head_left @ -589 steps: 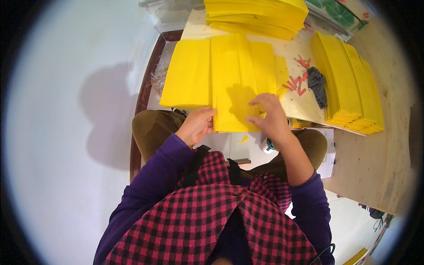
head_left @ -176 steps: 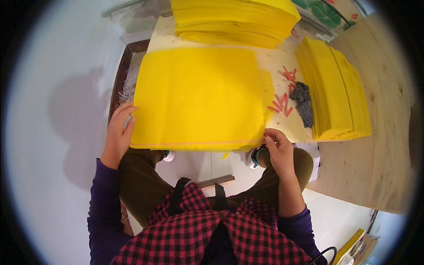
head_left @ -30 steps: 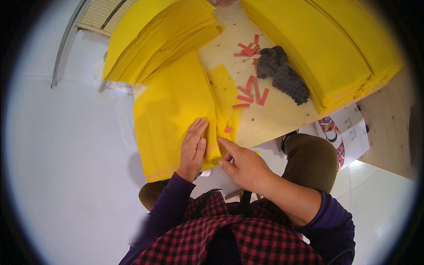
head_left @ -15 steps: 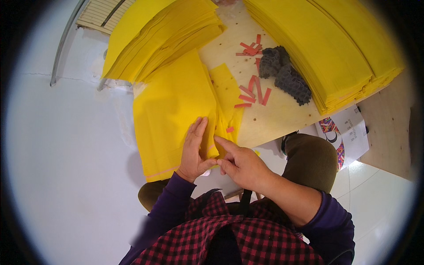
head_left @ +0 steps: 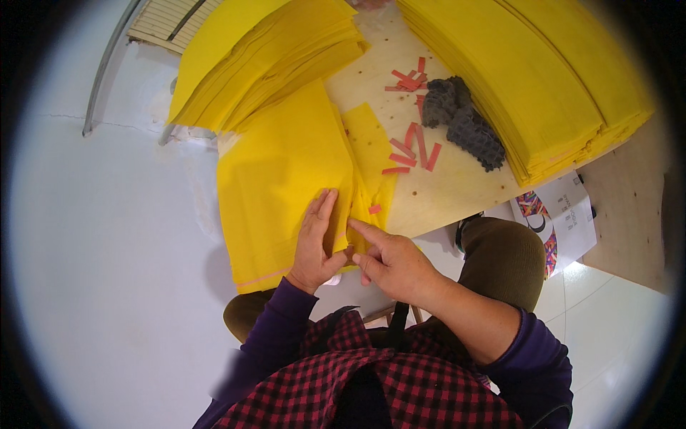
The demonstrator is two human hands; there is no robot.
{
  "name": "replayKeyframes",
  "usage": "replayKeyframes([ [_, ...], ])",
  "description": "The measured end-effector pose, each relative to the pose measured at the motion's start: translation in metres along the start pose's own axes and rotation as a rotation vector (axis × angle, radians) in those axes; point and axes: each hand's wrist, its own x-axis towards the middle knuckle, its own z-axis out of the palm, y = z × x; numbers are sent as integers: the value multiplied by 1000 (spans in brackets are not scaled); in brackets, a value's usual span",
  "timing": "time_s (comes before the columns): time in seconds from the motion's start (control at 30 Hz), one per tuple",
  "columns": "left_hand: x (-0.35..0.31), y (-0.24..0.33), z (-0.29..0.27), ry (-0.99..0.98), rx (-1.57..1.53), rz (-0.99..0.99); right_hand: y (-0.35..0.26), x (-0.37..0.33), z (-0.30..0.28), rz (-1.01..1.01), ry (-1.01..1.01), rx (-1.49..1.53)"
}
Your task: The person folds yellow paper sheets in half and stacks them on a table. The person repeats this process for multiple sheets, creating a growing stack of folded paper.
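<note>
Pressing: your left hand (head_left: 319, 243) lies flat, fingers together, on the folded yellow sheet (head_left: 282, 189) at the near edge of the wooden table (head_left: 457, 189); half a second ago it sat much the same, so the sheet has stayed pinned
Right hand: your right hand (head_left: 393, 261) is loosely curled with the forefinger stretched out onto the sheet's right-hand fold, just beside the left thumb; a second ago it lay closer over the fold, now the fingertip alone runs on it
Sheet: folded into a tall panel, its lower end hanging off the table edge over your lap; some seconds back it lay spread wide across the table, so the folding looks well along and the crease is being set
Flap: a narrow yellow flap (head_left: 371, 154) shows to the right of the panel
Around: a stack of yellow sheets (head_left: 264, 53) at far left; a bigger yellow pile (head_left: 536, 79) at right; red paper strips (head_left: 414, 146) and a dark knitted cloth (head_left: 461, 121) lie between them
</note>
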Motion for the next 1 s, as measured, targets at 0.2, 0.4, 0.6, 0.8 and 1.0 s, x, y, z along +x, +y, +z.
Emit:
replayKeyframes([
  [0.2,-1,1,-3,5,-60,0,9,2,3,-24,40,-56],
  [0.4,0,1,-3,18,-74,16,14,5,3,-6,71,-89],
  [0.6,0,1,-3,26,-75,20,13,5,2,20,68,-46],
  [0.8,0,2,-3,25,-86,19,13,7,2,17,64,-11],
  [1.0,0,0,-4,22,-98,30,15,7,2,4,70,30],
])
